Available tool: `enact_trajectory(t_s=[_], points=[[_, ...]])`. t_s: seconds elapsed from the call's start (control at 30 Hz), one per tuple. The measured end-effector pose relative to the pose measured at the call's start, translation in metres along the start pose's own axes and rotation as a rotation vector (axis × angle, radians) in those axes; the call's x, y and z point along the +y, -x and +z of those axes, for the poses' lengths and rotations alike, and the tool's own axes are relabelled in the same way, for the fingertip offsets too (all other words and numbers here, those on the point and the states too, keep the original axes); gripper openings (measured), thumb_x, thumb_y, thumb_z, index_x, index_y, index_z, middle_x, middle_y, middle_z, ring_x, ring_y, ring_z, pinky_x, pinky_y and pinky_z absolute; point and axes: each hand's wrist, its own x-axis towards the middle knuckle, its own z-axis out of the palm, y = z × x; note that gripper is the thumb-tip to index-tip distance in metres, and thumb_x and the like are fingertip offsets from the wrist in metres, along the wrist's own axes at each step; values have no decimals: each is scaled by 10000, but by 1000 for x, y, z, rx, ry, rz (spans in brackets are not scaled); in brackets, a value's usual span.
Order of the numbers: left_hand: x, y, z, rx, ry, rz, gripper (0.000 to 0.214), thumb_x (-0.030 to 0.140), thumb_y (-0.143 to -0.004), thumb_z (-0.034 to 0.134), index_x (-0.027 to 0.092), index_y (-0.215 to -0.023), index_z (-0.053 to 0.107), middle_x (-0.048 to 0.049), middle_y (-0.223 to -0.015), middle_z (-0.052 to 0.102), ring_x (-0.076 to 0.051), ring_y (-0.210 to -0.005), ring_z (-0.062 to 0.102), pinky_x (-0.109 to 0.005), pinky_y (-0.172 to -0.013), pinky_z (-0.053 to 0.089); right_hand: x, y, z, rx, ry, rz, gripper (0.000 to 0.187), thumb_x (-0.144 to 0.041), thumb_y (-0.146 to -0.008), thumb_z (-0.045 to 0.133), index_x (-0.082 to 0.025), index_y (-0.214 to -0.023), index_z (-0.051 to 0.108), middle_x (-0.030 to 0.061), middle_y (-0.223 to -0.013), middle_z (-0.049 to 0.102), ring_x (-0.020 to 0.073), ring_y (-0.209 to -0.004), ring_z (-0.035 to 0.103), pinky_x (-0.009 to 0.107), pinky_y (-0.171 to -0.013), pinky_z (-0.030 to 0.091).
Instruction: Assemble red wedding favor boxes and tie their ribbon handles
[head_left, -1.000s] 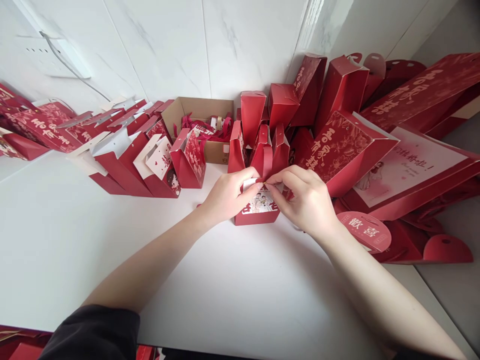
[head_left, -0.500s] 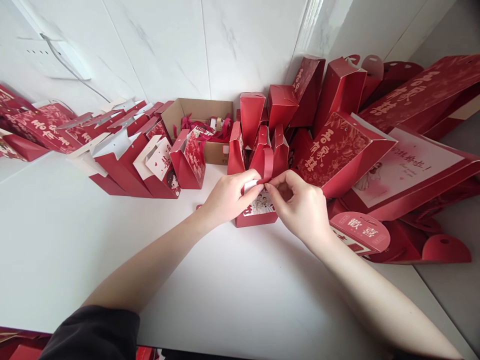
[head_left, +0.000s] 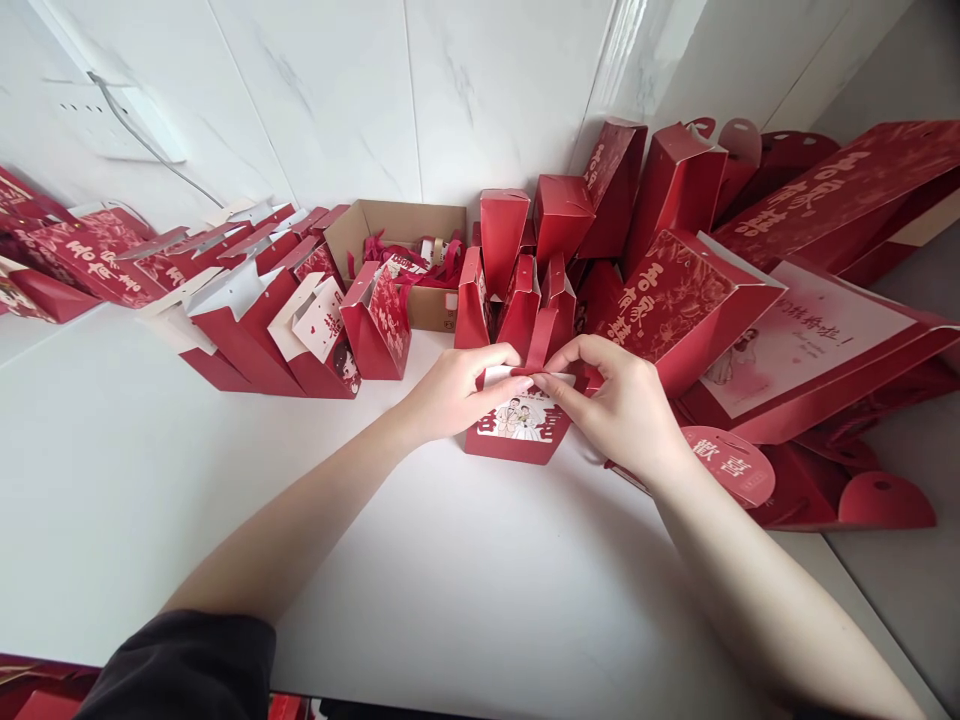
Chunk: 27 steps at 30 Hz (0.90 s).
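A small red gift box [head_left: 517, 430] with a cartoon couple on its white front panel stands on the white table [head_left: 150, 480]. My left hand [head_left: 457, 392] grips its top left edge, fingers curled over the flap. My right hand [head_left: 622, 405] pinches the top right edge, thumb and forefinger pressed on the white flap. A red ribbon handle [head_left: 541, 340] rises between the two hands.
A row of folded red gift boxes [head_left: 247, 310] lines the wall at left. An open cardboard carton [head_left: 405, 250] with red ribbons sits at the back. Larger red bags [head_left: 675, 290] and flat red cards [head_left: 731, 465] are piled at right, near the table's right edge.
The box has tilted toward me, showing more of its front panel. My right hand shifted from the ribbon to press down on the top flap; the left hand kept its grip.
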Motion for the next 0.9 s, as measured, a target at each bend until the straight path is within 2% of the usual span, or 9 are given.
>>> enact_trajectory(t_s=[0.2,0.3,0.37,0.43,0.53,0.6,0.73,0.8,0.9], points=[[-2,-3,-8,-61,14,-10,260,421,-920,552,184,-813,567,49,-662,456,-73,-536,341,-226,-513,278,-9,2,-3,-83,-170,94,108,-276,-837,651,-209,-761,614,14,-758,691,168,-661,638,277,-557,477],[-4,-4,-11,-95,-30,29,244,403,-933,542,188,-823,573,35,-691,504,-94,-588,425,-233,-559,337,-12,3,-2,-93,-175,95,102,-274,-828,650,-201,-761,626,13,-748,692,155,-633,631,262,-535,469],[-4,-5,-10,2,-86,102,180,369,-915,584,193,-878,579,0,-831,582,-130,-739,526,-256,-677,414,-12,4,0,-57,-133,91,88,-263,-816,654,-194,-765,636,13,-747,694,142,-606,613,257,-535,462],[-3,-4,-8,176,-171,155,189,344,-861,668,197,-911,561,-30,-955,591,-161,-875,551,-293,-791,442,-12,5,2,-8,-83,76,73,-254,-813,653,-191,-778,644,14,-749,696,136,-590,597,259,-548,460],[0,-2,-4,377,-304,135,319,344,-763,774,198,-890,519,-23,-947,555,-165,-872,547,-300,-791,448,-12,6,4,28,-41,33,71,-252,-842,634,-190,-817,657,14,-767,696,130,-592,582,257,-564,455],[4,0,-3,433,-368,109,328,336,-743,790,195,-866,521,-19,-944,556,-165,-863,554,-300,-782,450,-12,7,4,22,-41,19,124,-278,-885,601,-192,-820,662,11,-758,686,125,-587,567,249,-552,443],[13,3,-4,327,-306,40,160,309,-820,715,191,-806,607,1,-882,654,-152,-827,615,-283,-774,474,-13,7,1,-5,-19,6,278,-285,-960,490,-195,-766,667,13,-694,647,138,-599,556,257,-546,423],[17,5,-4,263,-228,-17,116,315,-858,672,202,-834,669,13,-845,710,-138,-770,647,-263,-731,485,-13,8,1,-7,-8,-19,265,-243,-955,479,-197,-802,691,30,-767,684,162,-675,607,268,-578,442],[23,9,-4,265,-282,-68,131,302,-881,629,218,-847,725,15,-797,740,-133,-655,639,-262,-633,456,-15,11,1,-21,-24,-48,231,-200,-930,502,-200,-922,733,35,-858,724,177,-749,656,275,-633,488]])
